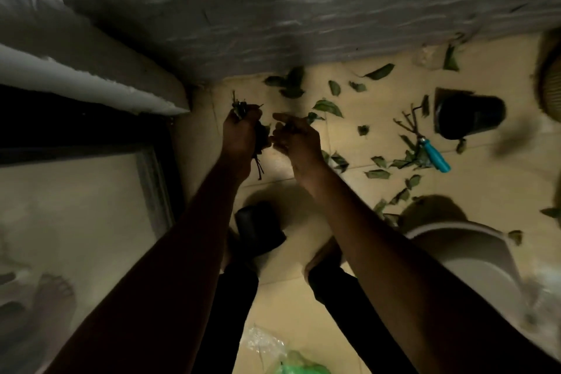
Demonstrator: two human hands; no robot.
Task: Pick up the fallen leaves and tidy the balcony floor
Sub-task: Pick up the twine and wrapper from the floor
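My left hand (241,133) grips a bunch of leaves and twigs (239,108), with stems sticking out above and below the fist. Beside it, my right hand (296,138) hovers with its fingers loosely bent toward the bunch; whether it holds a leaf is hidden in the dim light. Several green leaves (328,107) lie scattered over the beige tiled floor (485,179) to the right. A bare twig (405,123) lies among them.
A tool with a blue handle (437,158) lies on the floor by a tipped black pot (469,117). A white bucket (473,255) stands at the right, a green plastic bag (297,366) near my feet, a grey wall (273,9) ahead, a door frame (158,191) at the left.
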